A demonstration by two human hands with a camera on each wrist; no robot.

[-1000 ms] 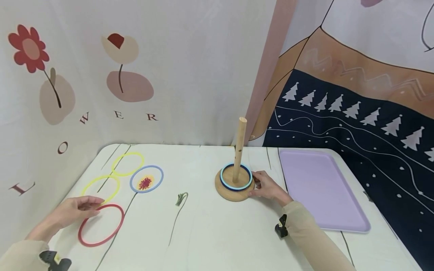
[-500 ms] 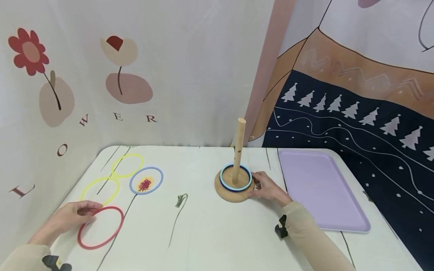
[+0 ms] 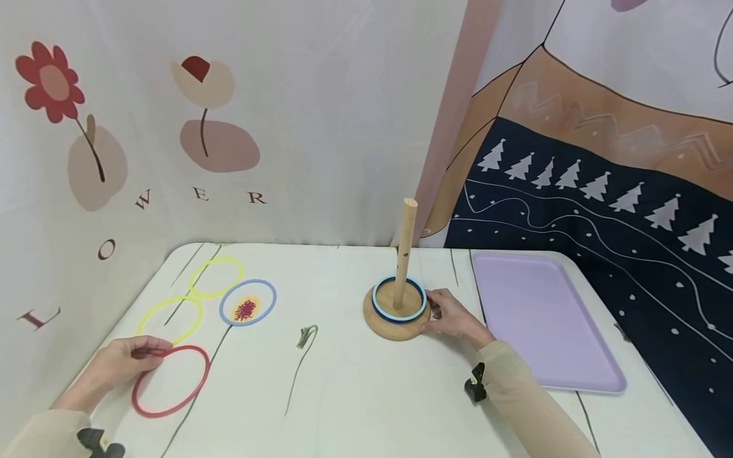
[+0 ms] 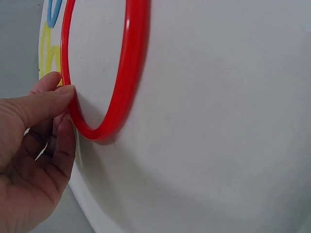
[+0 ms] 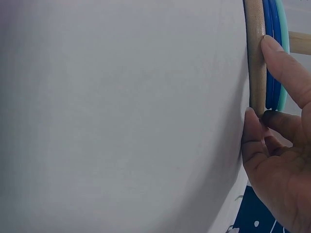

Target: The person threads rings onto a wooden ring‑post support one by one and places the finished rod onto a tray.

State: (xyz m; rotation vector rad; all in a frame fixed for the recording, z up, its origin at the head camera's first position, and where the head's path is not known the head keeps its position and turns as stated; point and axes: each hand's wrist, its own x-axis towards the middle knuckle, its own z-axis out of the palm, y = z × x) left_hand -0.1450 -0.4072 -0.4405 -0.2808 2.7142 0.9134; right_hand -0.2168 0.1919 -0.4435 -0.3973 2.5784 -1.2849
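Observation:
In the head view my left hand point(image 3: 121, 364) is at the far-left rim of a red ring point(image 3: 154, 414) lying on the table. The left wrist view shows the thumb and fingers pinching that rim. My right hand point(image 3: 455, 316) holds the edge of a round wooden base point(image 3: 389, 332), from which a wooden peg point(image 3: 404, 254) stands upright. Around the peg, stacked on the base, lie dark blue rings point(image 5: 270, 82) with a light turquoise ring point(image 5: 283, 48) on top. Up close, the right thumb presses on the base's upper rim and the fingertips touch its outer edge.
Beyond the red ring lie two yellow rings, a near one point(image 3: 201, 318) and a far one point(image 3: 241, 273), plus a blue ring point(image 3: 273, 299). A lilac tray point(image 3: 527, 318) sits right of the stand. Printed curtains point(image 3: 321, 127) rise behind the table.
My left hand has shifted very slightly back along the red ring's rim, its thumb now closer in on it. The red ring, the right hand and the stand have stayed put.

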